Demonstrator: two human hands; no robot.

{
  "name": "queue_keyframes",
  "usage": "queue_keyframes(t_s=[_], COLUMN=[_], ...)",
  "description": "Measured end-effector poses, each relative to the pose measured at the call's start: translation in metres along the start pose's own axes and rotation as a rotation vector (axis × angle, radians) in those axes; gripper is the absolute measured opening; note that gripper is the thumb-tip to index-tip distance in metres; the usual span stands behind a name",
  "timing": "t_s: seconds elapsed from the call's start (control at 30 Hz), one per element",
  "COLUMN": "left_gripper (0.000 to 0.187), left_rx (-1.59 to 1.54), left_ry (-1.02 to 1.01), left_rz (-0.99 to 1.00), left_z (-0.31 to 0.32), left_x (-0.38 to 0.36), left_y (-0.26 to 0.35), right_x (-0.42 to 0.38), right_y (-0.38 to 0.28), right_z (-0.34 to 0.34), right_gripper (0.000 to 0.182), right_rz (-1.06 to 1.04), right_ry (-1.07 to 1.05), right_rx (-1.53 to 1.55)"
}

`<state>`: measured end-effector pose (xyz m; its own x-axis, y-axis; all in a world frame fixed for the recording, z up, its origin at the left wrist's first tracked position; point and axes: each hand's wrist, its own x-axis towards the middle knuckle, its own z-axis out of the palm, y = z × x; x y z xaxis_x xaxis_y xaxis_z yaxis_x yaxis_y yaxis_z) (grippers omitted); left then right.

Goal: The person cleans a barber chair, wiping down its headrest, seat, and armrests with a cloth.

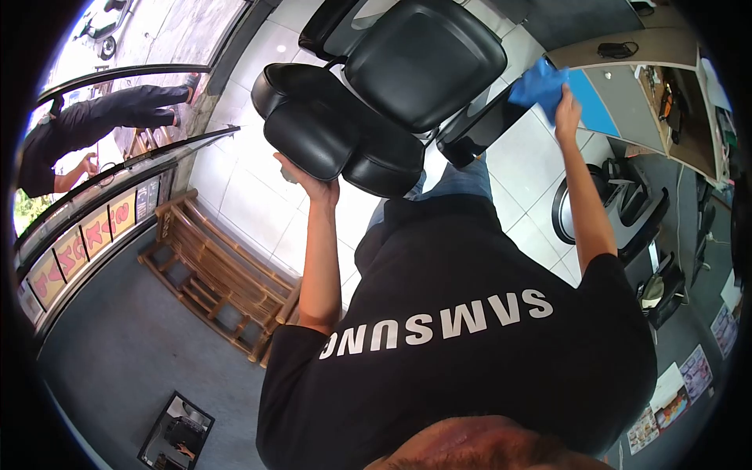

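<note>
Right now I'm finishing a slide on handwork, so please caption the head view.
Head view: left hand against a black padded chair, right hand holding a blue cloth.

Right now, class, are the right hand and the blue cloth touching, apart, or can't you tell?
Touching. The head view shows the right hand meeting the cloth at its edge, with no gap between.

Padded headrest (305,141), at left grip (315,183): leather-like covering, smooth, semi-gloss. Cloth (539,84), in right grip (567,116): soft fabric, matt. Chair armrest (489,129), beside right grip: plastic-looking, glossy. Floor tiles (235,188), below grips: smooth, shiny. Slatted seat (227,270), behind left grip: bamboo, lightly glossy.
</note>
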<state>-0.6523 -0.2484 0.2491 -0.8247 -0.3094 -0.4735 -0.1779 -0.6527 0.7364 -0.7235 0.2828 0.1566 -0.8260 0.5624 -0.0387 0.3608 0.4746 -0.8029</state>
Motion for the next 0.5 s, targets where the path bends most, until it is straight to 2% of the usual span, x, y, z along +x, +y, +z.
queue_keyframes(t_s=[0.07, 0.13, 0.17, 0.2, 0.23, 0.27, 0.3, 0.33, 0.37, 0.4, 0.43, 0.5], left_gripper=[0.093, 0.093, 0.093, 0.093, 0.093, 0.093, 0.092, 0.092, 0.091, 0.09, 0.091, 0.092], left_rx=[0.0, 0.002, 0.004, 0.006, 0.017, 0.02, 0.023, 0.013, 0.003, -0.01, 0.024, 0.008], left_ry=[-0.008, -0.013, -0.014, -0.015, -0.017, -0.023, -0.026, -0.021, -0.015, -0.014, 0.0, -0.003], left_rz=[0.0, 0.004, 0.007, 0.009, 0.027, 0.048, 0.066, 0.056, 0.047, 0.041, 0.064, 0.047], left_z=[-0.005, -0.011, -0.014, -0.015, -0.011, -0.004, 0.002, 0.001, -0.002, -0.002, 0.003, -0.004], left_x=[0.003, 0.008, 0.01, 0.01, 0.009, 0.006, 0.004, 0.003, 0.004, 0.006, 0.004, 0.007], left_y=[-0.001, -0.004, -0.005, -0.004, -0.003, -0.002, -0.002, -0.003, -0.003, -0.004, -0.003, -0.005], right_x=[0.031, 0.051, 0.048, 0.031, -0.009, -0.047, -0.088, -0.136, -0.172, -0.196, -0.21, -0.205], right_y=[-0.001, 0.047, 0.077, 0.094, 0.072, 0.064, 0.071, 0.052, 0.029, 0.021, 0.014, 0.011], right_z=[0.009, 0.048, 0.069, 0.091, 0.101, 0.108, 0.132, 0.134, 0.126, 0.127, 0.129, 0.123], right_gripper=[0.055, 0.05, 0.048, 0.042, 0.037, 0.031, 0.024, 0.018, 0.015, 0.016, 0.019, 0.019], right_rz=[-0.094, -0.283, -0.378, -0.559, -0.501, -0.43, -0.542, -0.671, -0.766, -0.753, -0.791, -0.88], right_ry=[-0.033, 0.013, 0.034, 0.079, 0.082, -0.21, -0.144, -0.202, -0.348, -0.475, -0.639, -0.798], right_rx=[-0.113, -0.25, -0.319, -0.44, -0.432, -0.57, -0.479, -0.373, -0.311, -0.261, -0.346, -0.383])
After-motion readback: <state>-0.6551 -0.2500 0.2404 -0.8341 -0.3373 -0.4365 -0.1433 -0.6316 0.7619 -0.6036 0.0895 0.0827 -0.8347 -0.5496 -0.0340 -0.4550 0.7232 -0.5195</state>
